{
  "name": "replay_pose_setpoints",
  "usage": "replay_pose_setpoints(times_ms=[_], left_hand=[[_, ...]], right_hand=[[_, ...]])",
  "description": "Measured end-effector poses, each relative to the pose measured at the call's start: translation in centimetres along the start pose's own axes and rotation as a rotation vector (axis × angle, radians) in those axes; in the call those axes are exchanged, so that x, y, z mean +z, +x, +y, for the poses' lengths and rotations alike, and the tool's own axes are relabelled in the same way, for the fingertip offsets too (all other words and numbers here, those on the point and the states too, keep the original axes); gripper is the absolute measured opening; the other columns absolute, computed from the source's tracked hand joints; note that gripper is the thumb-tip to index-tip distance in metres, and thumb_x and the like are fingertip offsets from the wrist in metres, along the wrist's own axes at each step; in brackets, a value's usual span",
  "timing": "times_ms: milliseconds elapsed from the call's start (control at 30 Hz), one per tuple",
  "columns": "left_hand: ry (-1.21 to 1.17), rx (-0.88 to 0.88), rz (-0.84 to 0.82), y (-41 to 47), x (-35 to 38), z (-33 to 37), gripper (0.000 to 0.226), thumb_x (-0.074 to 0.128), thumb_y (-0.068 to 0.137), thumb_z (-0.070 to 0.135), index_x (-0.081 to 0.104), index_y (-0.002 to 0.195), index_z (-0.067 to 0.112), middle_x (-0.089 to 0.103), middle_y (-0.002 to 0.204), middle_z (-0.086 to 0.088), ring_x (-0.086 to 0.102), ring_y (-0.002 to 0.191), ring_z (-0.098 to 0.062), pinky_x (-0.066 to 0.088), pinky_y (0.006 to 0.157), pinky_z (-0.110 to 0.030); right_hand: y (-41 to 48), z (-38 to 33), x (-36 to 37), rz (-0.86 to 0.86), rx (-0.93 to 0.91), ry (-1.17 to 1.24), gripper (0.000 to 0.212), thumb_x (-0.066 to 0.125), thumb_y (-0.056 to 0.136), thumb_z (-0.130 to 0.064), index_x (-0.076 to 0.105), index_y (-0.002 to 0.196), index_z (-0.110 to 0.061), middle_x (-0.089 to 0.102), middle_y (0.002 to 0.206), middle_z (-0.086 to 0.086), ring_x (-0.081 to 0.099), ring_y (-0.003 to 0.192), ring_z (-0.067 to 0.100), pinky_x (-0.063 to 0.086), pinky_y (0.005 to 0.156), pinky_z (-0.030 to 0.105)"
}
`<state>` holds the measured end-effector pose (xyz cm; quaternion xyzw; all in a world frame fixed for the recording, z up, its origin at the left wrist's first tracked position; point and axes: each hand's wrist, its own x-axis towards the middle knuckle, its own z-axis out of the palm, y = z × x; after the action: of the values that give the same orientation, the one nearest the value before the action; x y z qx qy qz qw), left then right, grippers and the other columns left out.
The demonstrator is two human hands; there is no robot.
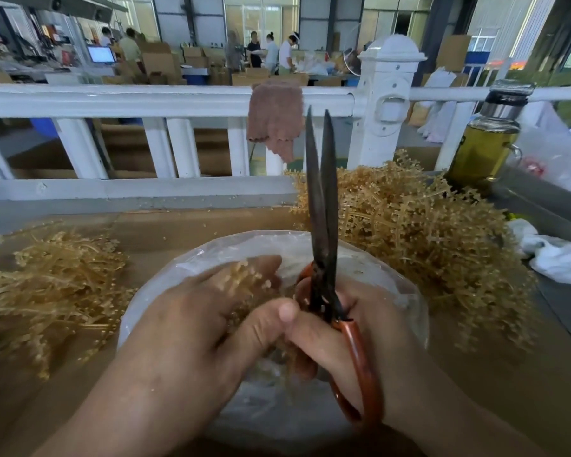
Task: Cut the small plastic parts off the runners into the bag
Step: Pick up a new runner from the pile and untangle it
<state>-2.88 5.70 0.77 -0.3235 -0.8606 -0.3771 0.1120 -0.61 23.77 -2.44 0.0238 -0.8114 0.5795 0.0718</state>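
Note:
My left hand (208,311) grips a small bundle of tan plastic runners (244,278) over the open clear bag (386,268) at the middle of the table. My right hand (346,328) holds large scissors (323,225) by their red-brown handles, the dark blades pointing up and nearly together. The two hands touch above the bag. A big heap of runners with parts (419,235) lies to the right. A flatter heap of runners (47,285) lies to the left.
Brown cardboard (185,225) covers the table. A white railing (145,100) runs behind it with a brown cloth (274,117) hung over it. A glass bottle of yellow liquid (485,140) stands at the right rear, beside white plastic bags (554,255). People work far behind.

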Motion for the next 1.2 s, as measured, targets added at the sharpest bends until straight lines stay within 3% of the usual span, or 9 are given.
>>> replay_pose_setpoints(times_ms=[67,100,267,367,500,667,767,933,1200], left_hand=[[-0.099,-0.020,0.043,0.0,0.3,0.0,0.030,0.057,0.089,0.074,0.075,0.090,0.049,0.070,0.085,0.032,0.061,0.089,0.018,0.039,0.073,0.003],[-0.144,-0.054,0.028,0.0,0.4,0.1,0.026,0.059,0.087,0.070,0.073,0.084,0.048,0.070,0.078,0.029,0.063,0.083,0.014,0.040,0.072,0.001],[-0.673,-0.187,-0.229,0.4,0.0,-0.3,0.021,0.071,0.092,0.045,0.081,0.090,0.027,0.080,0.092,0.000,0.076,0.092,-0.013,0.057,0.082,-0.019],[-0.829,-0.292,-0.004,0.5,0.6,-1.1,0.030,0.073,0.077,0.044,0.078,0.078,0.014,0.077,0.082,-0.011,0.076,0.080,-0.027,0.059,0.083,-0.047],[-0.859,-0.386,0.170,1.0,0.2,-1.9,0.035,0.073,0.079,0.041,0.061,0.060,0.015,0.057,0.065,-0.006,0.057,0.063,-0.020,0.042,0.075,-0.044],[-0.917,-0.454,0.150,1.4,-0.3,-3.1,0.036,0.086,0.075,0.030,0.061,0.053,0.017,0.058,0.062,0.004,0.060,0.063,-0.010,0.043,0.067,-0.035],[-0.954,-0.472,0.181,1.4,0.1,-3.6,0.018,0.082,0.069,0.032,0.072,0.063,0.019,0.060,0.064,0.002,0.055,0.055,-0.010,0.047,0.050,-0.025],[-0.997,-0.424,0.189,1.2,0.5,-3.8,0.017,0.076,0.071,0.037,0.078,0.076,0.020,0.078,0.090,-0.013,0.077,0.084,-0.025,0.060,0.068,-0.027],[-0.883,-0.372,0.288,1.3,0.5,-3.7,0.026,0.074,0.072,0.043,0.078,0.080,0.019,0.078,0.085,-0.013,0.077,0.082,-0.028,0.061,0.070,-0.027]], right_hand=[[-0.4,-0.8,0.5,0.106,-0.088,-0.090,0.002,0.064,0.078,-0.058,0.063,0.080,-0.056,0.062,0.067,-0.038,0.058,0.062,-0.021,0.039,0.052,-0.003],[-0.9,-1.2,0.5,0.115,-0.081,-0.167,0.014,0.063,0.069,-0.067,0.058,0.083,-0.064,0.060,0.073,-0.042,0.058,0.067,-0.021,0.040,0.055,-0.004],[-2.2,-2.0,-0.2,0.094,-0.021,0.125,0.023,0.080,0.076,-0.051,0.066,0.083,-0.034,0.070,0.067,-0.005,0.067,0.056,0.010,0.054,0.054,0.026],[-2.3,-2.5,-0.9,0.041,-0.020,0.219,0.032,0.078,0.068,-0.052,0.066,0.078,-0.023,0.065,0.059,0.003,0.060,0.048,0.018,0.051,0.049,0.026],[-1.6,-2.7,-2.4,0.048,0.004,-0.016,0.051,0.064,0.071,-0.078,0.064,0.078,-0.027,0.060,0.056,-0.002,0.055,0.045,0.009,0.047,0.049,0.021],[-1.1,-2.1,-4.0,0.009,0.048,-0.437,0.083,0.043,0.056,-0.100,0.058,0.088,-0.025,0.061,0.072,-0.001,0.063,0.064,0.014,0.056,0.070,0.046],[-1.0,-2.1,-4.3,-0.050,0.050,-0.585,0.076,0.038,0.061,-0.099,0.056,0.089,-0.031,0.061,0.075,-0.009,0.059,0.063,0.005,0.049,0.061,0.033],[-1.2,-2.3,-3.9,-0.086,0.073,-0.709,0.079,0.031,0.056,-0.101,0.056,0.082,-0.031,0.061,0.083,-0.025,0.059,0.065,-0.001,0.039,0.052,0.019],[-1.1,-2.4,-4.3,-0.115,0.079,-0.778,0.076,0.035,0.056,-0.098,0.057,0.074,-0.028,0.060,0.074,-0.020,0.056,0.058,0.001,0.040,0.051,0.017]])
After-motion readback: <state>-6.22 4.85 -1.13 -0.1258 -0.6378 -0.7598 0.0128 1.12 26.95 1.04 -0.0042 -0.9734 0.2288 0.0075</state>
